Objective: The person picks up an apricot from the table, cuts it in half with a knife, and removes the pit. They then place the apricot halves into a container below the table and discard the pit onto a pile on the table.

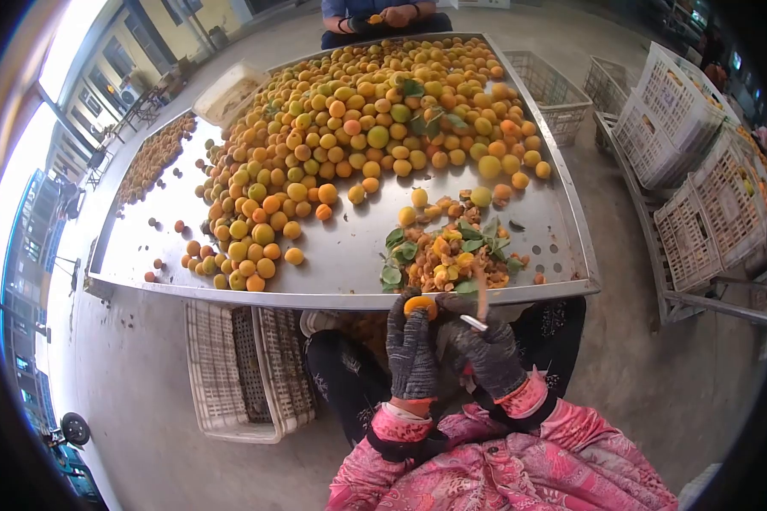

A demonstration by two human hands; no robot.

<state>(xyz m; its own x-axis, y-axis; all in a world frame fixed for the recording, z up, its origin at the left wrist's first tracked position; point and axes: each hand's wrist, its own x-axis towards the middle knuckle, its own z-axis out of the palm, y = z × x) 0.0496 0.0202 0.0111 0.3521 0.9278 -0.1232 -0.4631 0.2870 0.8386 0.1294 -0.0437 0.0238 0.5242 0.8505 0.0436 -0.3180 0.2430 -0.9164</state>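
My left hand, in a dark grey knitted glove, is closed around an orange-yellow apricot just below the table's near edge. Beside it, my right hand, gloved the same way, grips a small knife-like tool with a tan, handle-like part pointing up and a shiny metal piece by the fingers. Its exact kind is hard to make out. Right in front of both hands, a heap of apricot scraps and green leaves lies on the metal table. Behind that spreads a large pile of whole apricots.
A white plastic basin sits at the table's left side, near small brown pits. Under the near edge stands a plastic crate. More crates are stacked on a cart at right. Across the table sits another person.
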